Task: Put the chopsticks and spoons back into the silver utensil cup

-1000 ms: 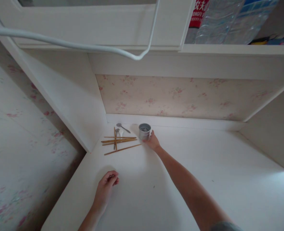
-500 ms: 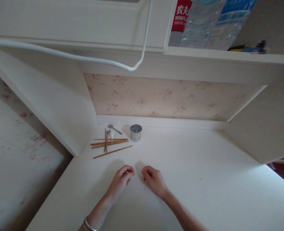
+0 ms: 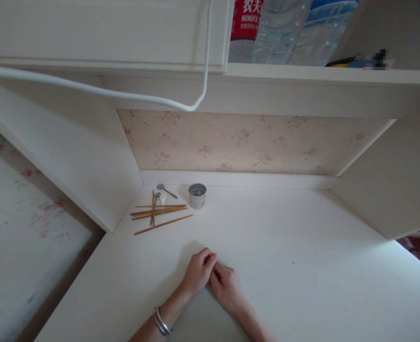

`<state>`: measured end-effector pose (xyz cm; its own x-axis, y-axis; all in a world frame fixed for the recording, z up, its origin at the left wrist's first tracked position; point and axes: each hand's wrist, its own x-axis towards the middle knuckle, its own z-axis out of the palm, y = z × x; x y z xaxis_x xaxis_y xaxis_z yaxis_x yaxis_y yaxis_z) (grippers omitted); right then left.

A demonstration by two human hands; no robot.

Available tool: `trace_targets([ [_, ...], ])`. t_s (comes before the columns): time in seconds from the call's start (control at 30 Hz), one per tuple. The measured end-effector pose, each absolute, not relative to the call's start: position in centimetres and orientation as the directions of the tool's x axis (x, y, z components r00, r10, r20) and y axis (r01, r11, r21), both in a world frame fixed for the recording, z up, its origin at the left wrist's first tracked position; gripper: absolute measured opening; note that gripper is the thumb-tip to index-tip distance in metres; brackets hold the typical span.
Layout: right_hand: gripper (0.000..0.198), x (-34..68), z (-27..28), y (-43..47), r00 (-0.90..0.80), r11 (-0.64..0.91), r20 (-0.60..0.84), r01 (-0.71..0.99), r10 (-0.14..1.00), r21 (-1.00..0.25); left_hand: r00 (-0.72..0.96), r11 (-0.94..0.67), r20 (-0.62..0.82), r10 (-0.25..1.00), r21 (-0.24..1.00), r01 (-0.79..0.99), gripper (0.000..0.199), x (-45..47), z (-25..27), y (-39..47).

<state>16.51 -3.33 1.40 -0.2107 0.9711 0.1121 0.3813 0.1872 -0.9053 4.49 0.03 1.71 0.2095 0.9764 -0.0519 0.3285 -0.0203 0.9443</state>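
Note:
My left hand and my right hand meet over the white tabletop, their fingertips touching. Both have curled fingers, and I see nothing held in either one. Beyond them to the left lie several brown chopsticks, loosely crossed. A metal spoon rests behind the chopsticks. Another metal spoon is partly under them, beside a small white piece that looks like a spoon. Right of these stands a grey metal cup with holes in its bottom, upright and apart from my hands.
The white tabletop runs back to a wallpapered panel. White side panels flank it. Overhead, a shelf holds plastic bottles, and a white cable or tube hangs across the upper left.
My hands have come together from a small gap and now touch. The whole view has shifted slightly; the chopsticks, spoons and cup stay where they were on the table.

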Motion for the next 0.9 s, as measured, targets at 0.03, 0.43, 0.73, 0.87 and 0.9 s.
trace_targets([
  [0.03, 0.019, 16.50, 1.48, -3.35, -0.222, 0.194, 0.112, 0.391, 0.969, -0.900, 0.208, -0.023, -0.050, 0.977, 0.942, 0.336, 0.035, 4.34, 1.78, -0.06],
  [0.43, 0.018, 16.63, 0.66, -3.44, -0.221, 0.192, 0.101, 0.445, 0.970, -0.875, 0.215, -0.020, -0.046, 0.976, 0.954, 0.298, 0.037, 4.21, 2.09, -0.50],
  [0.73, 0.017, 16.68, 0.85, -3.48, -0.227, 0.207, 0.112, 0.450, 0.967, -0.869, 0.209, -0.026, -0.042, 0.977, 0.949, 0.313, 0.037, 4.21, 1.94, -0.59],
  [0.87, 0.016, 16.61, 0.89, -3.48, -0.215, 0.215, 0.129, 0.448, 0.968, -0.868, 0.208, -0.028, -0.040, 0.977, 0.948, 0.316, 0.037, 4.21, 2.11, -0.62],
  [0.9, 0.016, 16.59, 0.88, -3.47, -0.213, 0.217, 0.132, 0.447, 0.968, -0.868, 0.208, -0.032, -0.036, 0.977, 0.949, 0.315, 0.036, 4.21, 2.12, -0.62],
])
